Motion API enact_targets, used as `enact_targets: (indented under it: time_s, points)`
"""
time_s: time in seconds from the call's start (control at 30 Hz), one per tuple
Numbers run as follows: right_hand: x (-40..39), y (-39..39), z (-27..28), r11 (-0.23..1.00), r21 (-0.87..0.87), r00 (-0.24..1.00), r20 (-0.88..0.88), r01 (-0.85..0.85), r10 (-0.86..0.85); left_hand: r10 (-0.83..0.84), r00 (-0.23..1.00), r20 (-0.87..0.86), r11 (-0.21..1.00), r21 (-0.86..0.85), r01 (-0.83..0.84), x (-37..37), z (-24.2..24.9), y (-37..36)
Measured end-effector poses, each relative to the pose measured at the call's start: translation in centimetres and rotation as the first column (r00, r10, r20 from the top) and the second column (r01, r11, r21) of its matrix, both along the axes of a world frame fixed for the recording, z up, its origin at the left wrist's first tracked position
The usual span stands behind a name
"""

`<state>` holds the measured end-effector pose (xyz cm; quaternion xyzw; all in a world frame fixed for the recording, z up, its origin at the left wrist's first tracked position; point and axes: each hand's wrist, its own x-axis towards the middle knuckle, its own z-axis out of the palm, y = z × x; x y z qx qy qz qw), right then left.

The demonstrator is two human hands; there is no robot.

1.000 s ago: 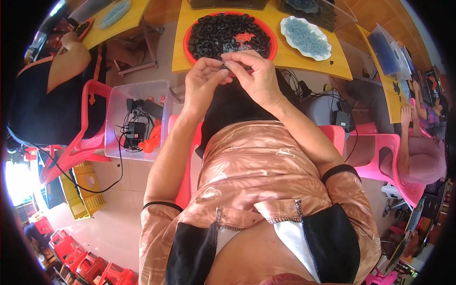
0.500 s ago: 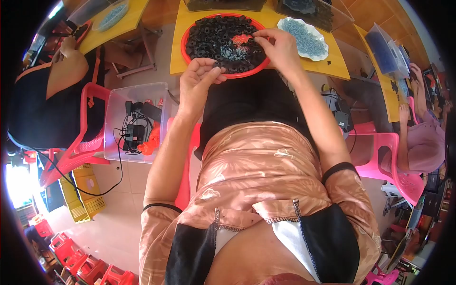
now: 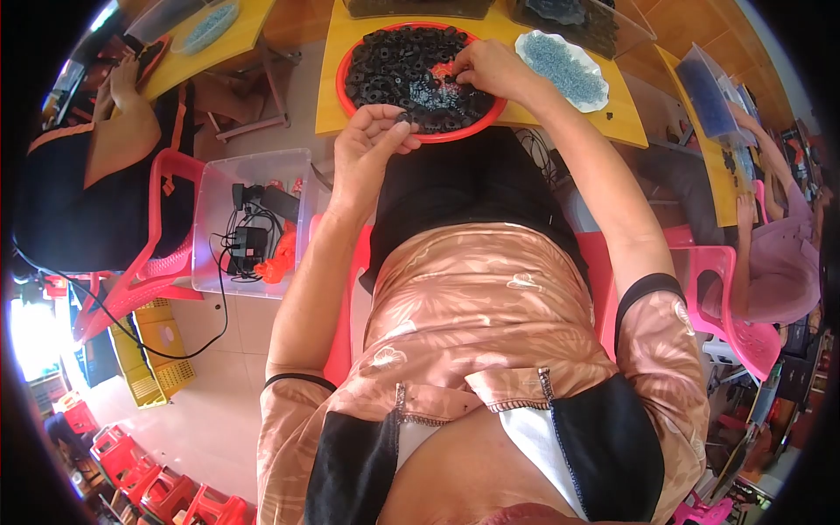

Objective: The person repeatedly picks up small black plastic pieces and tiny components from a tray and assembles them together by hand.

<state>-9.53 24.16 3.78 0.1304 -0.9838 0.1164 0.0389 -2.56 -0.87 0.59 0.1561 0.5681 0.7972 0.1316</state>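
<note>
one piece (image 3: 403, 117) in left hand (image 3: 372, 144), right hand (image 3: 458, 72) over red rim (image 3: 455, 136)

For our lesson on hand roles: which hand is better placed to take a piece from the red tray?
Probably the right hand: it is over the red tray, while the left hand holds a black piece.

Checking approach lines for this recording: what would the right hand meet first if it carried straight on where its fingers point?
Most likely the heaped black parts in the red tray, just past the small red patch by the right hand's fingertips; its height above them is unclear.
</note>
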Motion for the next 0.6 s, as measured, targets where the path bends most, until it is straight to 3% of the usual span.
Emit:
enact_targets:
  time_s: [0.27,0.37,0.47,0.57,0.6]
  points:
    - [-0.6,-0.9,0.4,0.996,0.038,0.995,0.053,0.077,-0.079,0.019,0.999,0.031,1.0,0.015,-0.019,0.3,0.6,0.1]
    - [-1.0,-0.3,0.2,0.996,-0.087,0.997,0.073,0.025,-0.018,0.003,1.0,0.027,1.0,0.01,-0.003,0.1,0.2,0.0]
    - [-0.8,-0.1,0.2,0.968,-0.224,0.992,0.074,0.115,-0.101,-0.006,1.0,0.019,1.0,-0.001,0.006,0.1,0.2,-0.1]
    - [-0.5,0.1,-0.1,0.873,-0.46,0.986,0.091,0.163,-0.136,-0.029,0.999,0.028,1.0,0.012,0.028,0.1,0.3,-0.1]
    - [0.1,-0.5,0.3,0.785,-0.602,0.988,0.124,0.147,-0.09,-0.038,0.999,0.034,0.999,0.021,0.037,0.1,0.3,-0.1]
